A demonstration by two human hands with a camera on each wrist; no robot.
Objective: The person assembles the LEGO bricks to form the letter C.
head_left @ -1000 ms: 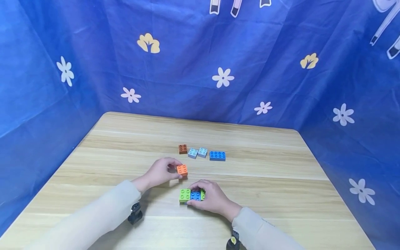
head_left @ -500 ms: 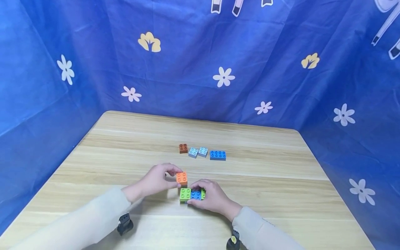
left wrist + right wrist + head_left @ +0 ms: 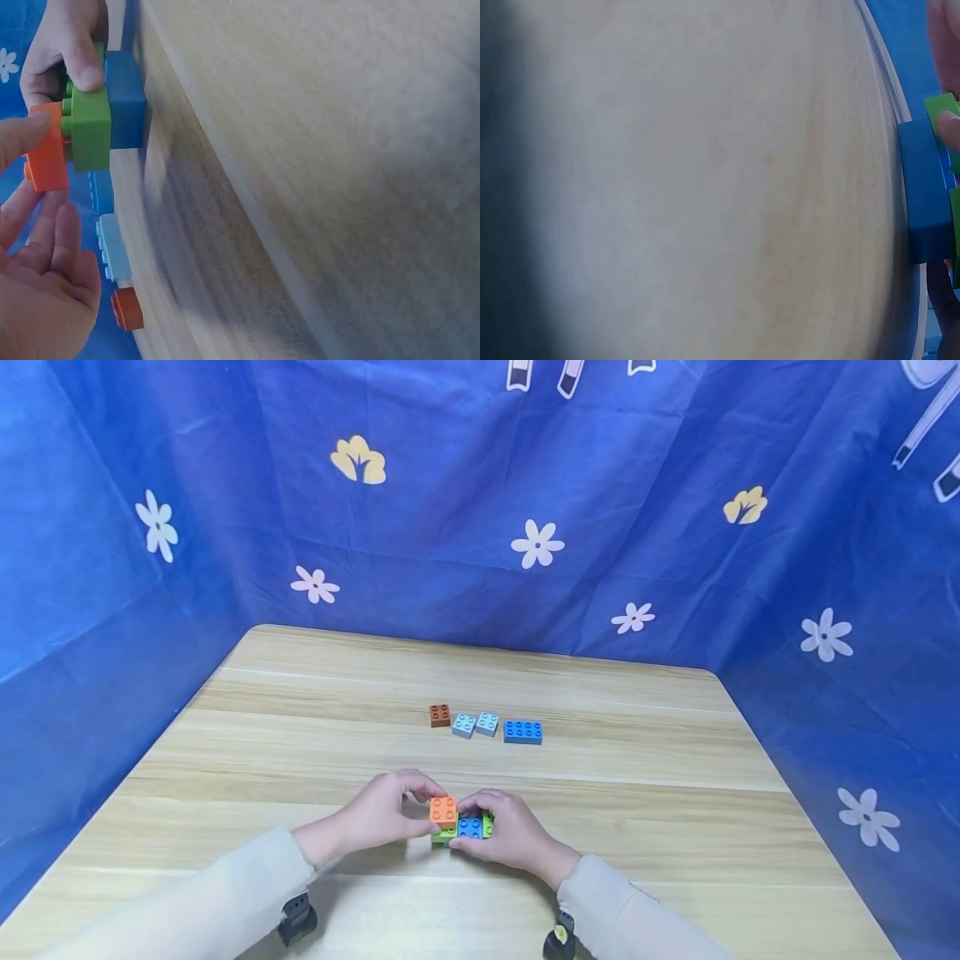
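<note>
My left hand (image 3: 386,810) pinches an orange building brick (image 3: 443,811) between thumb and fingers. The orange brick sits over the left green brick (image 3: 91,131); in the left wrist view it touches or nearly touches the studs, and whether it is pressed down I cannot tell. That green brick and a second green brick (image 3: 488,824) stand on a blue brick (image 3: 125,97), with blue studs (image 3: 470,827) showing between them. With thumb and fingers my right hand (image 3: 513,839) grips this built piece from its right side, hiding part of it.
Beyond the hands lie a brown brick (image 3: 439,716), two light blue bricks (image 3: 463,725) and a longer blue brick (image 3: 522,732) on the wooden table (image 3: 637,760). A blue patterned curtain (image 3: 465,593) surrounds the table's back and sides.
My left hand has brought the orange brick toward me, from behind the built piece to over its left green brick. The right hand has stayed in place, holding the piece.
</note>
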